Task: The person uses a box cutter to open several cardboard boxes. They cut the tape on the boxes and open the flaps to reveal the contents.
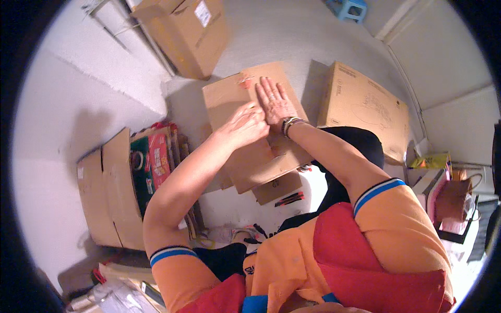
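A brown cardboard box [229,96] with overlapping flaps lies before me. A torn reddish patch [245,81] marks its upper part. My right hand [275,102], with bracelets at the wrist, rests flat on the cardboard, fingers extended and slightly apart. Just left of it, my left hand [246,124] is curled into a fist over the middle of the box. Nothing shows in that fist, though its underside is hidden. Below the box's near flap, a smaller cardboard piece [277,187] lies on the floor beside a red and black utility knife [289,199].
A tall carton [191,37] stands by the wall ahead. To the right leans a flat printed carton [364,107]. At left, an open carton [111,191] holds folded cardboard and a tape roll [137,160]. A blue plastic stool [352,10] is far off.
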{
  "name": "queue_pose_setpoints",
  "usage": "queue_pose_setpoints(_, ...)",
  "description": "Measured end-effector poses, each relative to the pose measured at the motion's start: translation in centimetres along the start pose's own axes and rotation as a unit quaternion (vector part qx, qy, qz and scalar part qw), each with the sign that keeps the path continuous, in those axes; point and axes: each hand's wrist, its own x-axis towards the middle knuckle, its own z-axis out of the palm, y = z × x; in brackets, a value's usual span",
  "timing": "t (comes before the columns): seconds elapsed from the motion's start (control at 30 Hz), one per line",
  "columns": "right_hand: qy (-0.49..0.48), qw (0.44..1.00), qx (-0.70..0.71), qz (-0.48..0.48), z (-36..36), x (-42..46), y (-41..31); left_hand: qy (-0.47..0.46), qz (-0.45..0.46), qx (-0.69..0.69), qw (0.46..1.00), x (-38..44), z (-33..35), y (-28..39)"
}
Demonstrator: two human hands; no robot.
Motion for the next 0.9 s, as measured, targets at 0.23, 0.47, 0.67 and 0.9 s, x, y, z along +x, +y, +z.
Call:
queue_pose_setpoints(0.23,0.023,0.998,0.046,0.030,0.8,0.3,0.3,0.046,-0.017,0.068,0.996,-0.8,-4.5,1.8)
queue_pose_setpoints(0.47,0.061,0.992,0.101,0.038,0.8,0.1,0.6,-0.023,-0.042,0.168,0.985,-2.5,-6.1,4.4)
queue_pose_setpoints(0.67,0.061,0.998,0.013,0.004,1.8,1.0,-0.5,-0.296,-0.155,0.082,0.939,2.8,-2.9,5.1)
queue_pose_setpoints(0.9,0.054,0.998,0.033,0.011,1.7,0.8,0.1,-0.152,-0.130,-0.043,0.979,-0.4,-2.6,7.2)
